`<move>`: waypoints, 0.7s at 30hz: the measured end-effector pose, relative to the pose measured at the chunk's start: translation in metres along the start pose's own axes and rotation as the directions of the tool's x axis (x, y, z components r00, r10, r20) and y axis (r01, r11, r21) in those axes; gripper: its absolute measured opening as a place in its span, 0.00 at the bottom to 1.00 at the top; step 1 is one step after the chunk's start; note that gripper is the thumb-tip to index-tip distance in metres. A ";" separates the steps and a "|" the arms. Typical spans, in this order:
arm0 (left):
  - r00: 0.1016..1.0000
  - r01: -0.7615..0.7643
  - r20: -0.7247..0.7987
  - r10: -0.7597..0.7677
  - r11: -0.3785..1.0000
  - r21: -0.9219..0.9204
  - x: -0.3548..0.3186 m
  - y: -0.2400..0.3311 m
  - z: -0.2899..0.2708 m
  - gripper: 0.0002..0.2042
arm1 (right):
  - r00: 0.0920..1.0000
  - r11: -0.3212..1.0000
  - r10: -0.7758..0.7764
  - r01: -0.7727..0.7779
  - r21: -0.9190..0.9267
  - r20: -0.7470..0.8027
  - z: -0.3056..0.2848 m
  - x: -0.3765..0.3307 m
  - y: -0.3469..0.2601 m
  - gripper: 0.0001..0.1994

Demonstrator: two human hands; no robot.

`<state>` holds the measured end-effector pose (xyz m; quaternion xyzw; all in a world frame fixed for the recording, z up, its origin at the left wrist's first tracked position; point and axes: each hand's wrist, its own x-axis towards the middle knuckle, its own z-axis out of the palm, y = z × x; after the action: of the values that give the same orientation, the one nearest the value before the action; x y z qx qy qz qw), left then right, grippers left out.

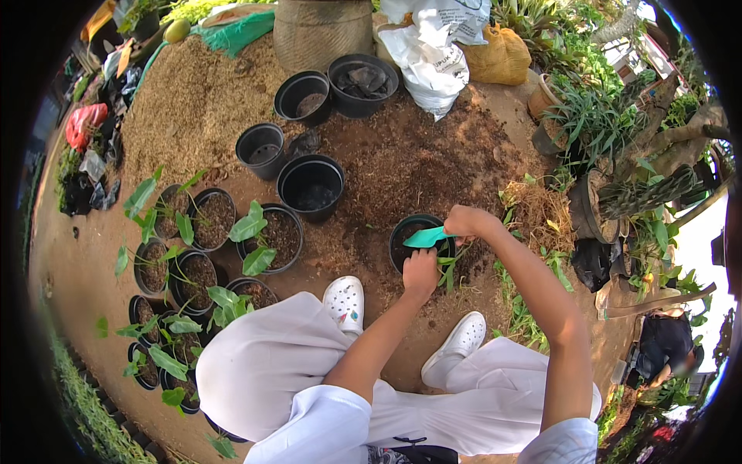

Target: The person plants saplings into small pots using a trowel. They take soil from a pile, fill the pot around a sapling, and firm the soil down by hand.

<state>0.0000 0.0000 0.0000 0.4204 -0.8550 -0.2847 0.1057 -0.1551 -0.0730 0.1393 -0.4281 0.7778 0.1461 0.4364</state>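
Observation:
In front of my feet stands a black plant pot (396, 261) with dark soil inside. My right hand (464, 223) is closed round a turquoise hand trowel (423, 237), whose blade reaches over the pot's opening, pointing left. My left hand (421, 272) is at the near side of the same pot, just below the blade. Its fingers are curled; what they grip is hidden. Beside it, at the pot's right rim, hang a few green leaves (447, 267); where their stem begins cannot be seen.
Dark loose soil (402, 158) spreads beyond the pot. Several black pots, including a large one (311, 185), stand farther off. Potted leafy plants (212, 220) crowd the left. Behind are a husk heap (209, 100), a woven basket (321, 39) and white sacks (433, 66). A person (668, 344) is at far right.

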 end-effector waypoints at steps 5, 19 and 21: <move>1.000 -0.026 0.003 0.026 1.000 0.011 0.004 0.002 -0.012 0.13 | 1.000 0.996 0.004 -0.006 0.085 0.020 -0.021 -0.022 -0.004 0.11; 0.987 -0.089 -0.138 0.082 0.995 -0.045 0.007 -0.008 -0.004 0.13 | 0.994 0.979 -0.028 0.049 0.198 -0.110 -0.002 -0.052 0.019 0.12; 0.983 -0.118 -0.151 0.108 0.991 -0.062 0.008 0.007 -0.006 0.11 | 0.972 0.967 -0.202 0.218 0.130 -0.120 -0.002 -0.030 0.063 0.13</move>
<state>-0.0066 -0.0056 0.0085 0.3870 -0.8567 -0.2767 0.1994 -0.1984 -0.0206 0.1553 -0.4830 0.7585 0.0202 0.4370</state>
